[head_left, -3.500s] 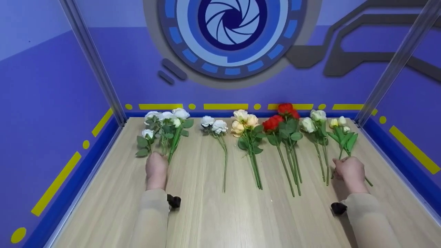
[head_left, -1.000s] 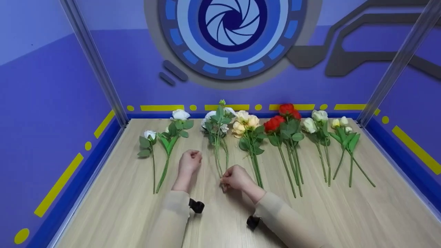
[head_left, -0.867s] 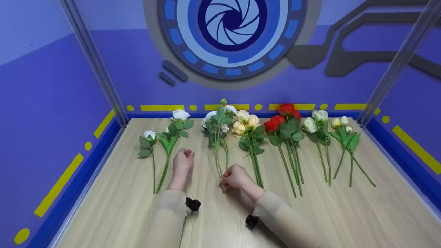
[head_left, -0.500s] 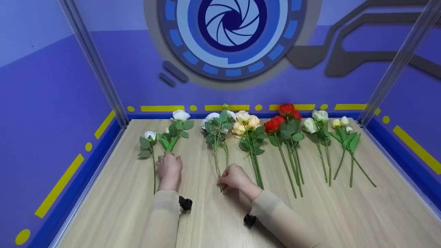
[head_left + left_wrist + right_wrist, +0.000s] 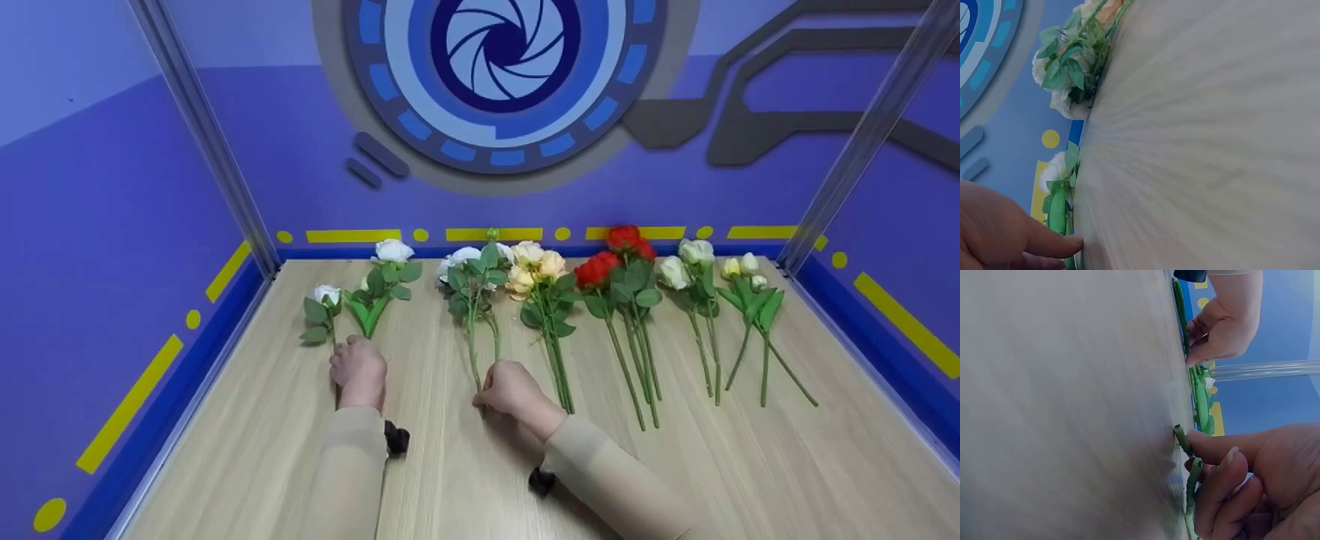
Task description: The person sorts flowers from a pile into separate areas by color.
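In the head view my left hand lies over the stems of a small white rose and a larger white rose with long green leaves below it. Its thumb points along the green stem in the left wrist view; whether these fingers grip the stems I cannot tell. My right hand pinches the lower stem ends of white flowers whose leafy heads lie at the back of the table. In the right wrist view two cut stem ends show beside its thumb and fingers.
Along the back of the wooden table lie peach roses, red flowers, pale green-white roses and small yellow-white tulips. The peach stems run close beside my right hand. Blue printed walls enclose the table.
White flowers moved from the left group onto the middle white flowers. My right hand came over from the tulips at far right to their stems. My left hand went back left to the remaining white roses.
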Motion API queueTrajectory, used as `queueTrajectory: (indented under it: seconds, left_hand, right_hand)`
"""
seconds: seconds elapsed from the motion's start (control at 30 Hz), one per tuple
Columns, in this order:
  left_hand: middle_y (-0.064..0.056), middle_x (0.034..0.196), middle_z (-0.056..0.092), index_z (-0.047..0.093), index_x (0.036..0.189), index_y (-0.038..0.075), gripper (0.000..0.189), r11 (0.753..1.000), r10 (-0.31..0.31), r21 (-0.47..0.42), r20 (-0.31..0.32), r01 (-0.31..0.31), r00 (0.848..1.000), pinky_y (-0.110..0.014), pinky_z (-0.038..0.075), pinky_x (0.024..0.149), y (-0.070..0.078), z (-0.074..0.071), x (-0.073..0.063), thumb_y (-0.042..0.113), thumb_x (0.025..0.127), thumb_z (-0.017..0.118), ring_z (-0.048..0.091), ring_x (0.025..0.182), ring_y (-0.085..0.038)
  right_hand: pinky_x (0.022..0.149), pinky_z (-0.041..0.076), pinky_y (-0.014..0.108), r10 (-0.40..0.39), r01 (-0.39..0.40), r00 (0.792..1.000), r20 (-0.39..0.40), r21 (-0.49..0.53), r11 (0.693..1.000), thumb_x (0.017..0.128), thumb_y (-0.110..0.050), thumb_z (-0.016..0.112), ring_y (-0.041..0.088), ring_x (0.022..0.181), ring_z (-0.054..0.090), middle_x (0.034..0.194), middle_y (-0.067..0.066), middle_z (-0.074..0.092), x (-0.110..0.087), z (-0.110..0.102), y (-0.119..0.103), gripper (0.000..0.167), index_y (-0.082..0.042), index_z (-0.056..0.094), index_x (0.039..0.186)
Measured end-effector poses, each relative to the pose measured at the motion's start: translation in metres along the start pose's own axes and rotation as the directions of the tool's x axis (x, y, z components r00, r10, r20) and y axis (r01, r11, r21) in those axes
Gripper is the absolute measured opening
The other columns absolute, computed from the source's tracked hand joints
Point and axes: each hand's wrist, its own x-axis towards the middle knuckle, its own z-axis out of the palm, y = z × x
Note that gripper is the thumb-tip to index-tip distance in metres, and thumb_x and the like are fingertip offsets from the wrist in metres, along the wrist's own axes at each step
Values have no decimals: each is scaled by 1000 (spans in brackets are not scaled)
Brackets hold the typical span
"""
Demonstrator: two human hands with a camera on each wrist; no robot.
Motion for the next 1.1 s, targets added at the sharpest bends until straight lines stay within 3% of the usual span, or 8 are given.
queueTrajectory:
  seconds: [0.4, 0.53, 0.7, 0.8, 0.87, 0.93, 0.97, 1.1]
  left_hand:
    - [-40, 128, 57, 66, 110, -15, 35, 999, 53, -8, 23, -53, 998, -63, 50, 99, -7, -6, -2, -1, 101, 36, 55, 122, -55]
    - [-33, 109, 68, 68, 94, -9, 31, 995, 97, -35, 14, -96, 995, -55, 56, 85, -9, -12, -7, -4, 99, 37, 67, 99, -44]
    - [-10, 77, 50, 54, 77, 3, 24, 976, 160, -145, -16, -161, 987, -37, 44, 65, -8, -18, -12, -9, 93, 41, 44, 73, -24]
    - [-6, 73, 40, 46, 73, 5, 22, 966, 175, -189, -28, -177, 984, -35, 37, 62, -4, -21, -12, -8, 90, 46, 39, 71, -24]
    - [-8, 75, 48, 53, 77, 1, 16, 958, 164, -237, -18, -164, 986, -34, 40, 64, -1, -22, -13, -4, 92, 52, 46, 73, -23]
    - [-12, 85, 61, 63, 93, -4, 7, 930, 144, -345, 23, -128, 989, -32, 47, 70, 6, -23, -16, 1, 95, 59, 56, 79, -22]
    - [-16, 93, 66, 65, 105, -7, 13, 899, 139, -426, 50, -105, 989, -32, 50, 73, 10, -22, -18, 2, 96, 61, 61, 82, -22]
    - [-30, 114, 71, 59, 128, -15, 35, 734, 180, -677, 125, -48, 976, -28, 61, 77, 31, -18, -28, -2, 96, 66, 73, 84, -17]
  right_hand:
    - [47, 39, 20, -19, 19, 1000, -3, 87, 996, 80, -14, 87, 5, 42, 47, 54, -4, 62, -6, -2, 6, 27, -10, 64, 66]
    - [48, 39, 21, -20, 22, 1000, -23, 84, 996, 81, -14, 86, 6, 44, 46, 56, -6, 58, -9, -5, 9, 26, -10, 64, 68]
    - [52, 42, 23, -9, 11, 1000, -26, 87, 996, 84, -14, 83, 7, 43, 48, 55, -5, 59, -12, -10, 10, 25, -11, 63, 69]
    - [51, 42, 22, -7, 8, 1000, -20, 93, 996, 86, -14, 81, 6, 42, 49, 54, -2, 62, -14, -12, 9, 24, -11, 63, 70]
    - [50, 42, 22, -7, 9, 1000, -19, 101, 995, 87, -13, 80, 6, 42, 50, 56, 0, 64, -15, -13, 8, 23, -11, 64, 71]
    - [49, 42, 22, -6, 8, 1000, -17, 124, 992, 88, -12, 79, 8, 43, 52, 58, 3, 67, -15, -14, 7, 21, -9, 66, 72]
    - [49, 42, 22, -8, 10, 1000, -19, 134, 991, 88, -11, 79, 8, 45, 54, 61, 3, 68, -15, -15, 7, 19, -9, 67, 73]
    - [49, 47, 23, -26, 29, 1000, -14, 235, 972, 92, -11, 75, 13, 53, 62, 70, 8, 72, -14, -15, 3, 10, -6, 75, 83]
